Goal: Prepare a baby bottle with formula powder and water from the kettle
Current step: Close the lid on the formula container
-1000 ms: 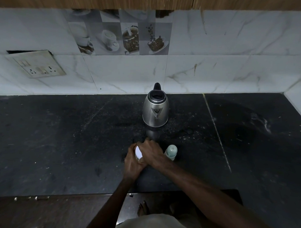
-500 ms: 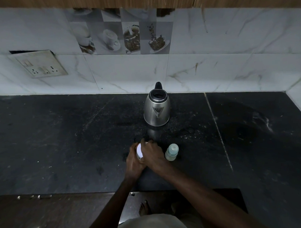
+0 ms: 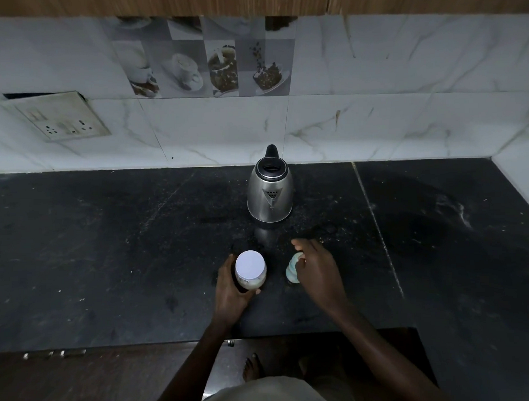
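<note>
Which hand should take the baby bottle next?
Right. The right hand is at the baby bottle, fingers relaxed and holding nothing. The left hand grips the white-lidded jar, so it is occupied.

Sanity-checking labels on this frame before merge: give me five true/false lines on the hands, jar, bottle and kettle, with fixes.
1. The left hand has its grip on the jar. True.
2. The jar is open, with its lid off. False: the white lid sits on the jar.
3. The kettle stands behind the jar and the bottle, nearer the wall. True.
4. The right hand is lifting the kettle. False: that hand is at the bottle, and the kettle stands on the counter with no hand on it.
5. The bottle is left of the jar. False: it is to the right of the jar.
</note>
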